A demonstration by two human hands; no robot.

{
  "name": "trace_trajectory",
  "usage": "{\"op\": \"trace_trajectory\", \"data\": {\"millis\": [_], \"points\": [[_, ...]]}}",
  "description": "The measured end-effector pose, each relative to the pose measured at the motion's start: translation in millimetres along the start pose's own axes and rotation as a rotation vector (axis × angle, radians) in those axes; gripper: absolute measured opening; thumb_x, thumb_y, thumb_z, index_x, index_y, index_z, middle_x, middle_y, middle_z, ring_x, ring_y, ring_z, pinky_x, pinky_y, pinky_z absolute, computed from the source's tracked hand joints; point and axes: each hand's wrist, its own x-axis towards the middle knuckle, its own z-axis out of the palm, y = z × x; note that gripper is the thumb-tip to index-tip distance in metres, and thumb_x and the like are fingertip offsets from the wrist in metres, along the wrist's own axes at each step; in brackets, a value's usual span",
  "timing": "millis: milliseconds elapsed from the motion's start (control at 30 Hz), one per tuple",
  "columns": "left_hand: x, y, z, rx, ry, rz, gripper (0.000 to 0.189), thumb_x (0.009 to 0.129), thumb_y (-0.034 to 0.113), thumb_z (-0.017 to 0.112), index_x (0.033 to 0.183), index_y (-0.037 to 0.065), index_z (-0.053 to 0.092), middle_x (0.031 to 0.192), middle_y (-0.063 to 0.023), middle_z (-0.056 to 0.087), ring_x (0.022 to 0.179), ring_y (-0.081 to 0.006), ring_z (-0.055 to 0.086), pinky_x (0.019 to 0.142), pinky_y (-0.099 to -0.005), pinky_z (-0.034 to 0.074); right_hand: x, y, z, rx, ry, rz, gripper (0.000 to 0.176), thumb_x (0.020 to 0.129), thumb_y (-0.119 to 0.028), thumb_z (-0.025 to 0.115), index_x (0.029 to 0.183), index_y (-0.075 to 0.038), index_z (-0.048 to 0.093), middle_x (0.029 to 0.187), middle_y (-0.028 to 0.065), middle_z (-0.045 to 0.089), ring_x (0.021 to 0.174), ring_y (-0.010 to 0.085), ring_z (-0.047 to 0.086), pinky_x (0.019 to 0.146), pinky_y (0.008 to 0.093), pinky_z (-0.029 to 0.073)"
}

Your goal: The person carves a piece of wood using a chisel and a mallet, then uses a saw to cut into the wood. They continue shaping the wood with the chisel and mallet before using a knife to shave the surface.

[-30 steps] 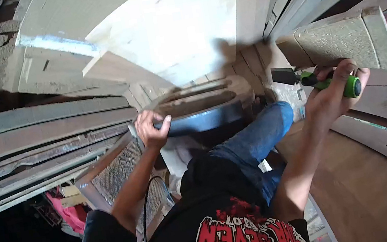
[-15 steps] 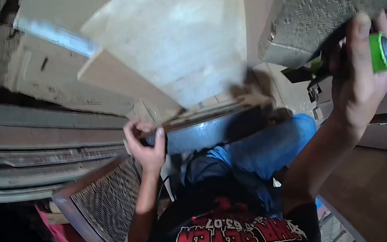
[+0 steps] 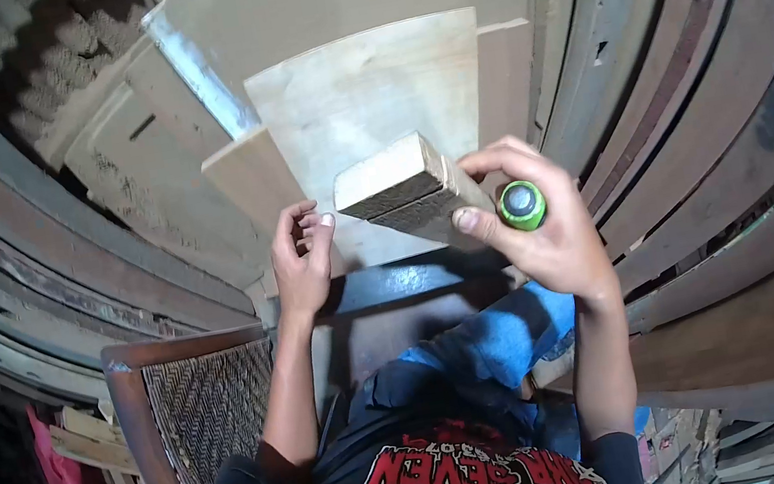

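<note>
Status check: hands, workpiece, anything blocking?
Right hand shut on wooden block plus green-handled tool. Left hand open, beside block, over dark rim. Nothing between them.

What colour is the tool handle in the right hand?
The tool handle is bright green; head view.

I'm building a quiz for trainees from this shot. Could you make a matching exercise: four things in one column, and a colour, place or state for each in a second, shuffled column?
Things:
1. wooden block
2. tool handle
3. woven panel
4. left hand

Descriptions:
A. green, round end toward the camera
B. lower left, in a brown frame
C. pale, gripped by the right hand
D. fingers loosely curled, just left of the block

Pairs: 1-C; 2-A; 3-B; 4-D
</note>
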Motion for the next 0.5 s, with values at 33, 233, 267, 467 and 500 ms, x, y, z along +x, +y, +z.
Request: {"op": "trace_trajectory", "data": {"millis": [33,233,267,467,500], "points": [[6.0,6.1,-1.8,0.062,-0.069,0.018,0.034,0.096,0.026,0.070,0.116,0.000,0.065,0.094,-0.0046,0.067,0.085,-0.0120,0.061,0.074,-0.0284,0.051,-6.1,-10.4,4.5,0.030,0.050,0.068,0.031,0.088,-0.013,0.081,0.112,0.002,0.068,0.102,0.0052,0.061,0.097,0.0128,0.060,0.083,0.0266,0.048],[10.4,-19.1,-9.0,0.306,-0.215,-0.088,0.035,0.096,0.031,0.069,0.102,-0.003,0.068,0.081,-0.0076,0.067,0.077,-0.0138,0.063,0.071,-0.0324,0.051,-28.9,13.5,-19.1,0.227,0.232,0.309,0.032,0.086,-0.005,0.077,0.116,0.000,0.065,0.103,-0.0003,0.057,0.072,-0.0012,0.053,0.062,0.0172,0.042],[6.5,-22.2,-11.5,0.360,-0.226,-0.115,0.036,0.096,0.033,0.069,0.101,-0.003,0.068,0.079,-0.0080,0.067,0.075,-0.0141,0.063,0.071,-0.0327,0.051,-31.3,15.5,-20.4,0.258,0.262,0.361,0.032,0.087,-0.004,0.077,0.116,0.000,0.065,0.104,-0.0001,0.057,0.070,-0.0008,0.053,0.061,0.0175,0.041],[-17.4,-64.7,-31.8,0.499,-0.188,-0.123,0.034,0.091,0.032,0.073,0.096,-0.001,0.071,0.068,-0.0086,0.064,0.062,-0.0144,0.058,0.059,-0.0326,0.046,-13.5,19.4,-31.7,0.379,0.247,0.501,0.035,0.090,-0.005,0.075,0.121,0.001,0.061,0.096,0.0016,0.064,0.062,0.0005,0.053,0.056,0.0186,0.042],[-15.6,-67.4,-33.0,0.500,-0.187,-0.165,0.035,0.090,0.033,0.073,0.094,-0.001,0.071,0.065,-0.0082,0.063,0.060,-0.0144,0.056,0.057,-0.0329,0.044,-8.3,22.0,-35.4,0.376,0.219,0.542,0.037,0.091,-0.007,0.075,0.123,0.000,0.059,0.094,0.0024,0.066,0.060,0.0009,0.054,0.055,0.0191,0.042]]}}
